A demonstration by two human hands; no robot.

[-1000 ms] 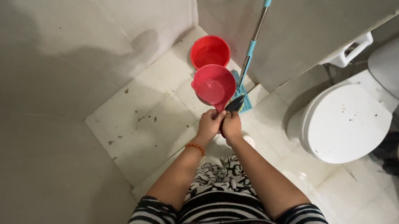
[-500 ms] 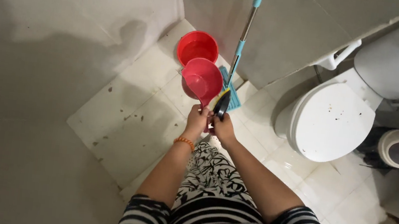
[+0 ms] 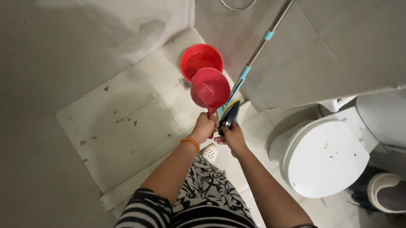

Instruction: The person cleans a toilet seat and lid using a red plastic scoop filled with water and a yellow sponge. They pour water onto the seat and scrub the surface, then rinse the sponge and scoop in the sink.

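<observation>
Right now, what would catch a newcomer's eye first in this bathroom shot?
The bright red dipper, held by its handle in the left hand, hangs over a matching red bucket in the floor's far corner. Beside it the right hand grips a dark object, with a mop handle leaning against the grey wall behind. To the right sits a white toilet, lid closed.

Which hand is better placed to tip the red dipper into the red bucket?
Left, probably. The left hand already grips the red dipper by its handle, right beside the red bucket. The right hand is busy with a dark object.
</observation>
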